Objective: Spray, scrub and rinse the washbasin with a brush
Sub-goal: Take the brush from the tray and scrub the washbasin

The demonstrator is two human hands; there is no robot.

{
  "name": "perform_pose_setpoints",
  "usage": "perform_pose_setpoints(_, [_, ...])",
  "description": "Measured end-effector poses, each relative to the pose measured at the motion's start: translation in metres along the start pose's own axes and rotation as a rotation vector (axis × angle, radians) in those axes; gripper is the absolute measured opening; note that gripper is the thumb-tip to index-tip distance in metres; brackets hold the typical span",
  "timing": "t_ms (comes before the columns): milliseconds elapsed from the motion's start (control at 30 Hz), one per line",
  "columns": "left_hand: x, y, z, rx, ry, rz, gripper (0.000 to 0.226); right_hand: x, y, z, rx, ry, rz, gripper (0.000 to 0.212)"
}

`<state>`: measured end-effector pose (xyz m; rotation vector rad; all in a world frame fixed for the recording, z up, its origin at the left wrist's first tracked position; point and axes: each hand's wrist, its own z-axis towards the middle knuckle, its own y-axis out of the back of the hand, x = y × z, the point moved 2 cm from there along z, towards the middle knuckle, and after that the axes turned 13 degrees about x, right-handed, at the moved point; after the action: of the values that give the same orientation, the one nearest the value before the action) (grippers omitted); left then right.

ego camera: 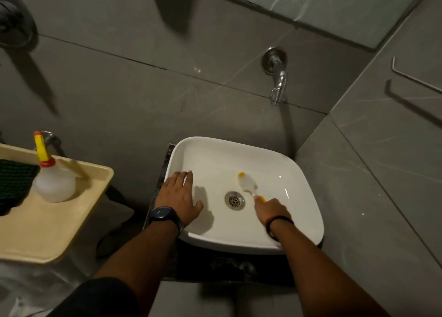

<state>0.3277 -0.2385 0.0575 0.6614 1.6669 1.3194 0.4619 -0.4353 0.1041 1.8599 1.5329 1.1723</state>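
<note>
Right hand (271, 212) clamped on the yellow handle of a white-bristled, yellow-tipped scrubbing brush (248, 185), bristles down on the basin floor at 1 o'clock from the round steel drain (234, 199). Left hand (179, 196) flat, fingers spread, pressed on the left rim of the white square ceramic washbasin (308, 197); dark wristwatch (163, 214) on that wrist. Chrome wall tap (277, 87) at 12 o'clock. Translucent spray bottle with red-and-yellow trigger (53, 175) upright on a cream plastic tray (55, 230) at 9 o'clock.

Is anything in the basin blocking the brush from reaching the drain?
Nothing visible. The brush, held by the right hand, lies just right of the drain on bare washbasin floor.
</note>
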Motion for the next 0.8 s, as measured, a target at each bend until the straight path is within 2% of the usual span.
perform_pose_setpoints(33, [-0.001, 0.002, 0.002, -0.006, -0.002, -0.007, 0.087, -0.008, 0.007, 0.002, 0.027, -0.007, 0.059, 0.063])
perform_pose_setpoints(100, [0.003, 0.005, 0.006, 0.006, 0.013, -0.008, 0.087, -0.011, 0.007, -0.004, 0.187, 0.037, 0.165, 0.055])
perform_pose_setpoints(167, [0.002, 0.005, 0.004, 0.022, 0.022, 0.0, 0.088, -0.02, 0.004, -0.013, 0.262, 0.081, 0.087, 0.057])
perform_pose_setpoints(233, [-0.002, 0.006, 0.001, 0.021, 0.017, 0.001, 0.088, -0.032, 0.011, -0.017, 0.161, 0.084, -0.014, 0.061])
perform_pose_setpoints(300, [-0.005, 0.008, 0.0, 0.028, 0.016, -0.001, 0.088, -0.047, 0.024, -0.021, 0.042, 0.009, -0.016, 0.065])
perform_pose_setpoints(333, [-0.005, 0.009, 0.0, 0.039, 0.019, 0.004, 0.089, -0.054, 0.028, -0.025, 0.043, -0.01, -0.009, 0.065])
perform_pose_setpoints(467, [-0.007, 0.01, 0.0, 0.056, 0.028, 0.021, 0.09, -0.064, 0.019, -0.045, 0.284, 0.049, 0.007, 0.063])
perform_pose_setpoints(500, [-0.007, 0.01, 0.0, 0.062, 0.031, 0.026, 0.09, -0.065, 0.017, -0.047, 0.288, 0.073, -0.035, 0.063])
perform_pose_setpoints(567, [-0.005, 0.011, 0.0, 0.069, 0.032, 0.042, 0.09, -0.069, 0.021, -0.048, 0.169, 0.06, -0.11, 0.067])
perform_pose_setpoints(633, [-0.005, 0.01, -0.002, 0.072, 0.026, 0.053, 0.09, -0.072, 0.028, -0.051, 0.088, 0.013, -0.085, 0.065])
perform_pose_setpoints(667, [-0.006, 0.009, -0.002, 0.077, 0.024, 0.052, 0.09, -0.074, 0.029, -0.053, 0.125, 0.008, -0.041, 0.062])
perform_pose_setpoints(733, [-0.006, 0.01, -0.001, 0.083, 0.021, 0.047, 0.091, -0.07, 0.022, -0.064, 0.303, 0.013, 0.061, 0.052])
perform_pose_setpoints(800, [-0.006, 0.011, -0.001, 0.083, 0.022, 0.041, 0.092, -0.056, 0.006, -0.071, 0.429, 0.05, 0.041, 0.051])
